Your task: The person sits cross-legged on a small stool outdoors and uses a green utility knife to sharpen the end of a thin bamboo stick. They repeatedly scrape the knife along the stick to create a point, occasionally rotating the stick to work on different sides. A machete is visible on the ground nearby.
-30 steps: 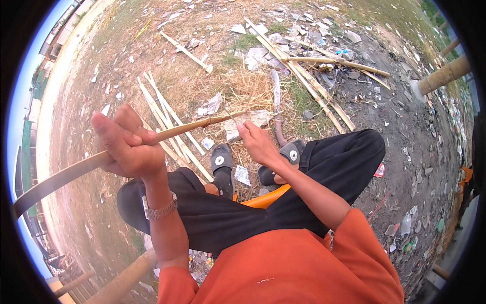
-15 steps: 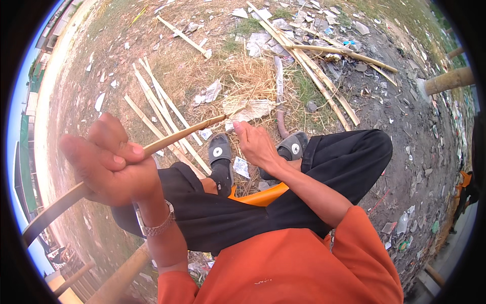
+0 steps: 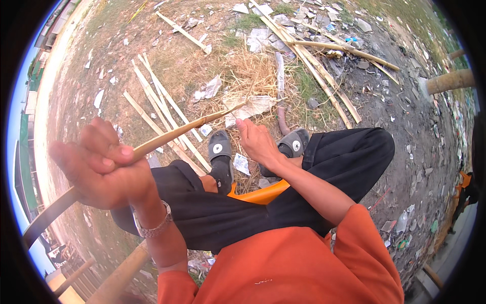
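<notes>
**Strip raised and drawn toward the left shoulder**

Since the earlier frames, the left hand (image 3: 104, 169) has risen nearer the camera, fingers wrapped tight around the bamboo strip (image 3: 172, 134). That strip slants from the lower left edge up to its tip over the dry grass (image 3: 248, 76). Right hand (image 3: 258, 142) rests half open beside the tip, gripping nothing, above the grey shoes (image 3: 220, 149). Judgement: the strip is being pulled through.
</notes>
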`<state>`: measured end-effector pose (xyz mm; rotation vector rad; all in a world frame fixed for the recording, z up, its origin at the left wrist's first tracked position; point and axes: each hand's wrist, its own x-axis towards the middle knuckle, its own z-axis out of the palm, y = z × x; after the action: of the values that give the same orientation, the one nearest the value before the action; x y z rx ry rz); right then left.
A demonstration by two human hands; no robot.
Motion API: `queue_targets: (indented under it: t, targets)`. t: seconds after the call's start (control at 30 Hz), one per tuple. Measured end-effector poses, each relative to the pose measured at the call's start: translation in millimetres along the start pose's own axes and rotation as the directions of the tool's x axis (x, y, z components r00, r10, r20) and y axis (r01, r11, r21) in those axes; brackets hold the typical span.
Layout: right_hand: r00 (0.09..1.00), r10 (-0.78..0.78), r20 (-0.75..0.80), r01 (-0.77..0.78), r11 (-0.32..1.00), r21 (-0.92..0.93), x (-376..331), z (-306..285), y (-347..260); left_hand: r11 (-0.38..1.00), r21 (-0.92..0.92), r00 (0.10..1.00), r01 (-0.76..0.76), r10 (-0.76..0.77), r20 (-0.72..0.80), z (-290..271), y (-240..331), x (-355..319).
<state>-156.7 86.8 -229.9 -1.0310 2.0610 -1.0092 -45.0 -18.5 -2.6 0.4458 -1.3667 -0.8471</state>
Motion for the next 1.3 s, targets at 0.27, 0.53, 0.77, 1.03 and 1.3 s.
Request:
queue_targets:
  t: [0.27, 0.53, 0.77, 1.03, 1.3]
  targets:
    - [0.988, 0.147, -0.041, -0.153, 0.953, -0.263, 36.8, 10.2, 65.5, 0.999, -0.007, 0.999, 0.043, -0.043, -0.013, 5.3, 1.7, -0.8]
    - [0.994, 0.079, -0.078, -0.109, 0.836, -0.538, 67.4, 38.3, 95.5, 0.994, -0.050, 0.995, 0.093, -0.091, 0.049, -4.7, 2.0, 3.4]
    - [0.927, 0.355, 0.122, -0.371, 0.916, 0.151, 122.0, 57.8, 179.2, 0.997, -0.036, 0.988, 0.065, -0.070, -0.137, 2.2, -12.3, 10.3]
    - [0.963, 0.195, 0.185, -0.237, 0.942, 0.237, 84.3, -0.6, 79.6, 0.994, -0.098, 0.988, 0.049, -0.063, -0.140, -1.6, -10.0, 13.9]
    - [0.999, -0.014, 0.042, 0.012, 0.999, 0.035, 3.8, -10.5, -26.6, 0.998, -0.068, 0.992, -0.012, 0.003, -0.124, 2.2, -8.7, 11.1]
